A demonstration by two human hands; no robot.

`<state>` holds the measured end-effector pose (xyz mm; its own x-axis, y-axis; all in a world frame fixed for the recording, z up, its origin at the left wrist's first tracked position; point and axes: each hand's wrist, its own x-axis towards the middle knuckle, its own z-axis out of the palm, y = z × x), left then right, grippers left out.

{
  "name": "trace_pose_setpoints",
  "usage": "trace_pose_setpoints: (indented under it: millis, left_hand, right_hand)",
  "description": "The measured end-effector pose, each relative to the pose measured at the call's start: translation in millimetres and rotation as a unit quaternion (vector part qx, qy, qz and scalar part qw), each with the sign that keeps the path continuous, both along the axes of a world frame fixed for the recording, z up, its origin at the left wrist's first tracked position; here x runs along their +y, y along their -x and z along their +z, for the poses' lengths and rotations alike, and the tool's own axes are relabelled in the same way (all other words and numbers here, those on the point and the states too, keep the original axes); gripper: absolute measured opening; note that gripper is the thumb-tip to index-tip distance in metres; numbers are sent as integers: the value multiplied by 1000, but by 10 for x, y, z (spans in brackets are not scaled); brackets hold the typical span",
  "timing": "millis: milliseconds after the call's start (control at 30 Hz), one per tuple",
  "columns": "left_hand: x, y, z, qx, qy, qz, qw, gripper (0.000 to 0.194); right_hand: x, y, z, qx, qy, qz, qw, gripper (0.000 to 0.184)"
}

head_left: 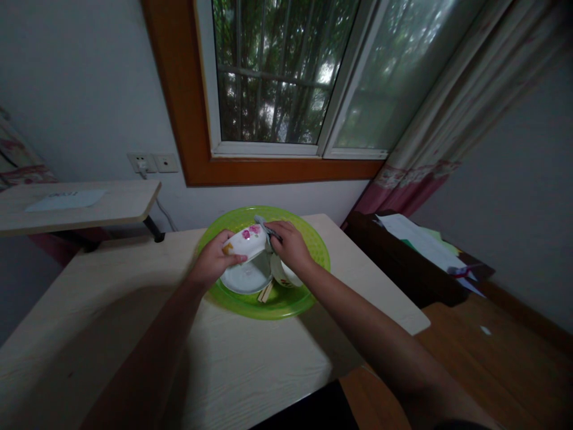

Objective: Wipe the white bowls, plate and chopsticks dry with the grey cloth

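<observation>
Head view, only angle we've got: why's the flowery bowl [246, 243] tipped like that?

Best guess, it turns one end toward the grey cloth [259, 220]. Left hand [215, 258] is clamped on the bowl, thumb along the lower edge, so I'd call that one the steady side.

And the right hand [289, 242]?

Fingers pinched together on the cloth, right by the bowl's right end. Can't tell how much cloth is tucked inside, the hand hides it.

Why over the green basket [321, 254] though?

Probably so a slip lands in there. There's a white plate [246, 279] under the bowl (can't tell if they touch), a second bowl [286, 276] to the right, partly hidden, and pale sticks [265, 293] between them near the front. Basket's on the counter [250, 358], toward the wall, I reckon because both arms reach it easily.
</observation>
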<state>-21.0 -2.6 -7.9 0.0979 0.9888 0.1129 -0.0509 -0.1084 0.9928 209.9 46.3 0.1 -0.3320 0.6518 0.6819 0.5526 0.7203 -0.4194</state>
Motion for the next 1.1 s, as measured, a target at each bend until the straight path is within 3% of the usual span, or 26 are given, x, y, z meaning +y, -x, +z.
trace_pose_setpoints:
  millis: [233,367,533,667,900,1100]
  left_hand:
    - [-21,-16,46,54,-21,-11,998,45]
    - [-45,-41,99,22,-9,-25,999,46]
    - [-21,-18,62,10,-5,-13,1000,48]
    - [-31,-19,76,-56,11,-19,998,50]
    - [-61,-53,161,-142,8,1,990,56]
    - [-55,-41,127,-111,15,-13,994,54]
  right_hand:
    - [-202,46,133,-26,-70,109,991,44]
    - [-265,65,154,-50,-85,158,982,43]
    - [-208,66,138,7,-70,107,992,45]
    - [-101,40,92,43,-18,43,998,43]
    - [47,-14,-45,41,83,-5,996,38]
    - [-25,-2,18,70,38,25,997,38]
